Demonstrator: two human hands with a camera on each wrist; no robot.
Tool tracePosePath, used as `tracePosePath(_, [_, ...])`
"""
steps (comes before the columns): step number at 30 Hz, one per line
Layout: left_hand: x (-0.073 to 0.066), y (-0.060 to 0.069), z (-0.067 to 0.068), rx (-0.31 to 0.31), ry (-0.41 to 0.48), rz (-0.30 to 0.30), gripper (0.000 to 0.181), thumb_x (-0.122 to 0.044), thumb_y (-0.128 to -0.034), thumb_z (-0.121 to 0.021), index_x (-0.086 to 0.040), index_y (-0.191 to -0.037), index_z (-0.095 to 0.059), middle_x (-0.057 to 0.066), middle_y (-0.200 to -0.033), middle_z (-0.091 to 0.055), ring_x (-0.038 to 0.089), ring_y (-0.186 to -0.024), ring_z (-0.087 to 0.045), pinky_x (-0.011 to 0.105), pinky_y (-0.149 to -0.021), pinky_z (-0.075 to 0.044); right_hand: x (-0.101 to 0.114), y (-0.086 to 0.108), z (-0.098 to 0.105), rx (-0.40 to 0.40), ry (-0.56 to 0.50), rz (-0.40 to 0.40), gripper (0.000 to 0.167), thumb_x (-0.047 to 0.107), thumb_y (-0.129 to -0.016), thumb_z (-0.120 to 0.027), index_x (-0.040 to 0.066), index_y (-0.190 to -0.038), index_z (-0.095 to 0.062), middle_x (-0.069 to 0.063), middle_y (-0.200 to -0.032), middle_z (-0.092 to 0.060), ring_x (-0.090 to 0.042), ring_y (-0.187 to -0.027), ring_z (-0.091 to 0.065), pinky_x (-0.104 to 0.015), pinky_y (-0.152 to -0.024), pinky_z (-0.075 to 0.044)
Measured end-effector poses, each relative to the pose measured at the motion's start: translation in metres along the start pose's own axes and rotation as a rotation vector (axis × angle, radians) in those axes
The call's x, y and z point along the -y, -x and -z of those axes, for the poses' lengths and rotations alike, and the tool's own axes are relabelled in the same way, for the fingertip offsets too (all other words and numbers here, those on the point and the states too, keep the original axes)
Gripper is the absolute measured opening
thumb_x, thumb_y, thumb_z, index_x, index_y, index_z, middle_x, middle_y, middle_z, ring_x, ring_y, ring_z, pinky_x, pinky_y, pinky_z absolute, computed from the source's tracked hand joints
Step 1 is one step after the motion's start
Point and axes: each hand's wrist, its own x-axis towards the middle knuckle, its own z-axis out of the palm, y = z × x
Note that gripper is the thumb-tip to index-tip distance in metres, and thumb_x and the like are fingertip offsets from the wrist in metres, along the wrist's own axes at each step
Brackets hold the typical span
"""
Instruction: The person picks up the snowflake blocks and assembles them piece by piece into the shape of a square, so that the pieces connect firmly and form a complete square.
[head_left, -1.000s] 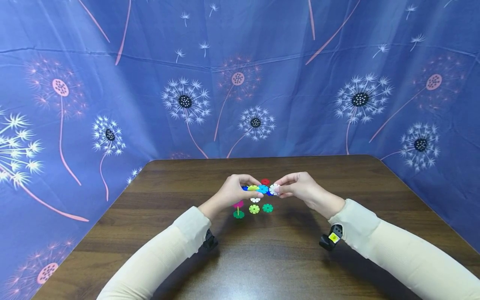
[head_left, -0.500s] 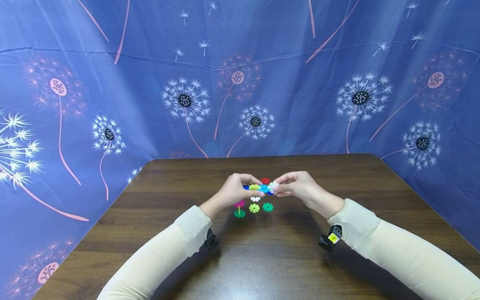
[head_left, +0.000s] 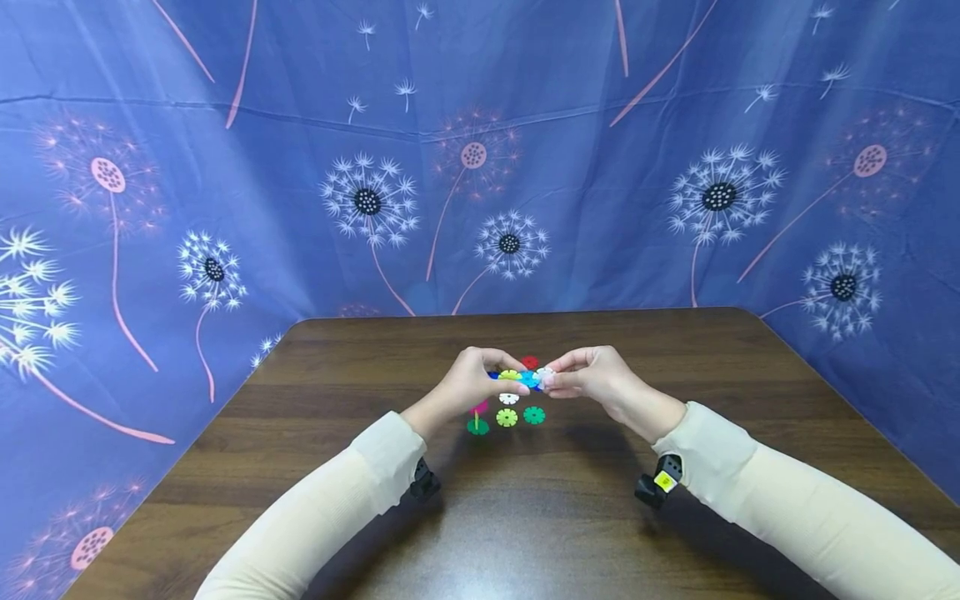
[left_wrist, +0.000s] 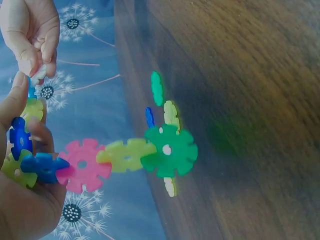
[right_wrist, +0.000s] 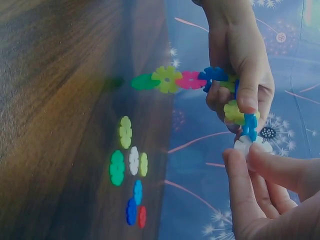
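**Chain of notched discs [left_wrist: 95, 172] held above the surface [head_left: 480, 542]**

The grip of the left hand [head_left: 471, 379] is clamped on the chain, whose green end disc [left_wrist: 180, 145] reaches past the palm. The right hand [head_left: 606, 382] pinches a white disc [right_wrist: 243, 146] between thumb and fingers, against the light blue disc [right_wrist: 249, 125] at the chain's other end; I cannot tell whether they interlock. Below lie loose discs [right_wrist: 133, 161]: yellow, white, green, blue, red.
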Motion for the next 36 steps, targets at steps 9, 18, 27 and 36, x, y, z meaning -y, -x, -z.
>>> tracePosePath(9, [-0.003, -0.002, 0.006, 0.05, -0.05, -0.025, 0.028, -0.031, -0.0775, -0.082, -0.022, -0.103, -0.075, -0.008, -0.099, -0.073, 0.016, -0.074, -0.054, 0.025, -0.063, -0.047, -0.001, 0.0, 0.002, 0.019, -0.046, -0.015, 0.022, -0.008, -0.083, -0.069, -0.018, -0.101, -0.063, -0.009, -0.082, -0.072, -0.015, -0.073, -0.071, -0.034, -0.077, -0.058])
tracePosePath(18, [-0.01, -0.007, 0.004, 0.058, -0.097, -0.076, 0.023, -0.033, -0.0772, -0.082, -0.023, -0.097, -0.076, -0.012, -0.095, -0.074, 0.007, -0.086, -0.062, 0.027, -0.074, -0.053, -0.006, -0.002, 0.0, 0.015, -0.085, 0.018, 0.007, -0.01, -0.082, -0.068, -0.004, -0.082, -0.068, -0.006, -0.08, -0.072, -0.015, -0.074, -0.072, -0.034, -0.077, -0.058])
tracePosePath(27, [-0.017, -0.007, 0.005, 0.07, -0.127, -0.109, 0.014, -0.031, -0.0794, -0.08, -0.021, -0.089, -0.077, -0.01, -0.091, -0.073, 0.01, -0.079, -0.062, 0.025, -0.068, -0.052, -0.007, -0.003, -0.003, 0.022, -0.045, 0.038, 0.014, -0.006, -0.079, -0.074, -0.01, -0.092, -0.069, -0.003, -0.082, -0.072, -0.012, -0.076, -0.071, -0.033, -0.079, -0.058])
tracePosePath(36, [-0.015, -0.004, 0.008, 0.057, -0.079, -0.06, 0.015, -0.03, -0.0829, -0.078, -0.02, -0.094, -0.074, -0.007, -0.091, -0.072, 0.015, -0.082, -0.063, 0.027, -0.069, -0.051, -0.01, -0.005, 0.002, 0.072, -0.021, 0.026, 0.03, -0.008, -0.08, -0.071, -0.016, -0.107, -0.062, -0.002, -0.082, -0.073, -0.011, -0.079, -0.071, -0.034, -0.083, -0.057])
